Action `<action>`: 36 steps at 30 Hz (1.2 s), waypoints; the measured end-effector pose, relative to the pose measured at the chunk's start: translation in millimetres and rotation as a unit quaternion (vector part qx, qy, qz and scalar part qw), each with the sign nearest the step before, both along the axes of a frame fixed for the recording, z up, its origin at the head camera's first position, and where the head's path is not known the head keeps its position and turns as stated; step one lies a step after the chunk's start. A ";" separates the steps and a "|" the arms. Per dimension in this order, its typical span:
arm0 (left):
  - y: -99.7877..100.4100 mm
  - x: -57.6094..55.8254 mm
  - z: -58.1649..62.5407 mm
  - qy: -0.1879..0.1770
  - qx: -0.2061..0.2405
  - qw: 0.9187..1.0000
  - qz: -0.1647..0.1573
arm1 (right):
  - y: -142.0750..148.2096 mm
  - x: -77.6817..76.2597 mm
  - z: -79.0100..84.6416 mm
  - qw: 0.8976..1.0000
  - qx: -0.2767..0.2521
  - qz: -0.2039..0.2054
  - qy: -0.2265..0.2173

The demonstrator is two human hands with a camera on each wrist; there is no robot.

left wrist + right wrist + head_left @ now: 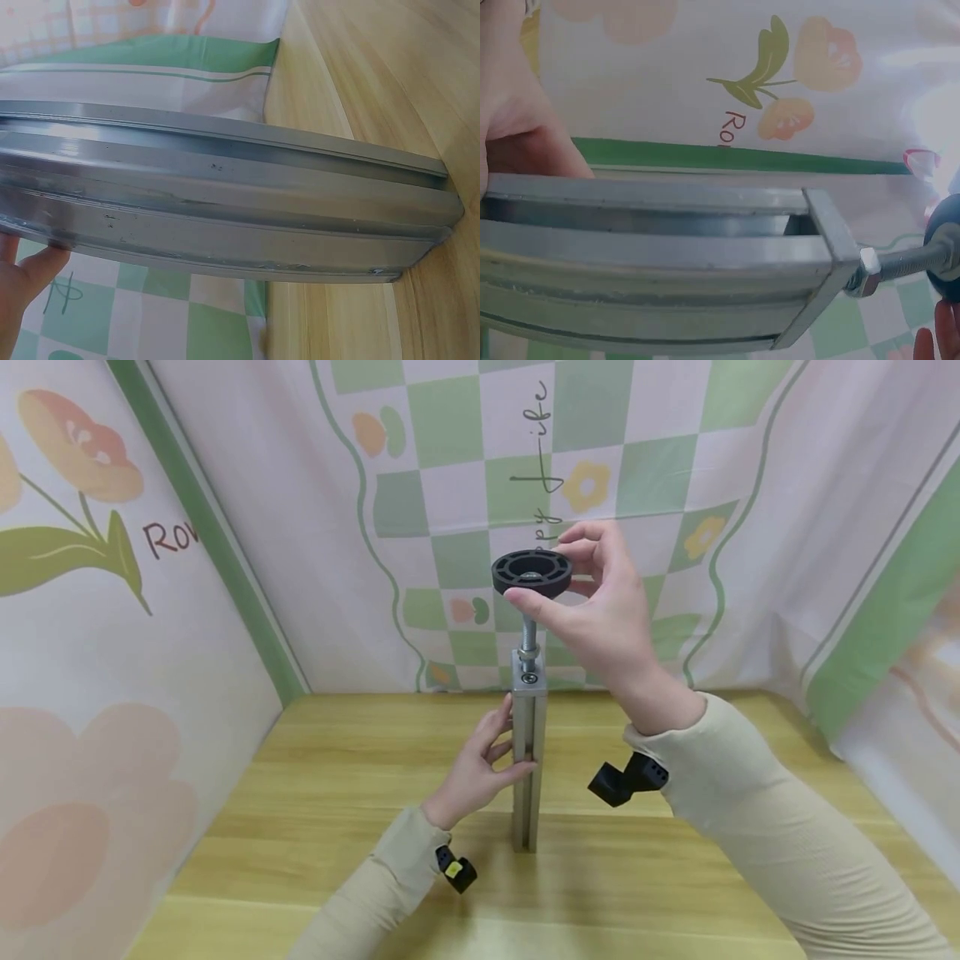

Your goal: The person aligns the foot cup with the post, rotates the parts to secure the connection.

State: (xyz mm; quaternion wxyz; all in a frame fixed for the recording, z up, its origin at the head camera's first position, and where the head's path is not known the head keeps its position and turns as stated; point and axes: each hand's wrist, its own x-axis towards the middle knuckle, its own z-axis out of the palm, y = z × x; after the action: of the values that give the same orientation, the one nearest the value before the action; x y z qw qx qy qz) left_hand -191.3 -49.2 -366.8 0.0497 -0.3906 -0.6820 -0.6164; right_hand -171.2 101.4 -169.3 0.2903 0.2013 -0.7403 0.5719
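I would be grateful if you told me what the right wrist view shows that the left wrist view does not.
Only the right wrist view shows the end plate, nut, threaded rod, black disc and part of the right hand.

Only the left wrist view shows the lower end on the wooden tabletop.

Both show the metal bar, left hand and printed cloth.

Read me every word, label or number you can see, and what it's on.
"Ro", following letter unclear: left fabric wall.
"ppy life", sideways, start hidden: checkered backdrop.
Left wrist view: partial script on the checkered backdrop, unreadable.
No readable markings on the metal post or black foot.
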 end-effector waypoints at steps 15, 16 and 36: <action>-0.5 -1.3 -3.7 0.011 0.008 1.000 -0.008 | 23.5 -42.8 -18.3 0.844 -0.140 0.500 -0.132; -0.4 -1.2 -3.5 0.011 0.007 1.000 -0.007 | 23.9 -43.2 -18.8 0.838 -0.142 0.509 -0.134; -0.7 -1.8 -3.9 0.008 0.002 1.000 -0.005 | 22.0 -47.2 -19.8 0.826 -0.163 0.526 -0.124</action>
State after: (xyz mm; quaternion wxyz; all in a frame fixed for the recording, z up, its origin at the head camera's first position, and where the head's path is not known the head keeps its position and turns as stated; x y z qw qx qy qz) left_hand -193.1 -49.9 -370.7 0.0532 -0.3988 -0.6786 -0.6145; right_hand -218.4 123.3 -189.1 -0.1199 0.4375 -0.4484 0.7702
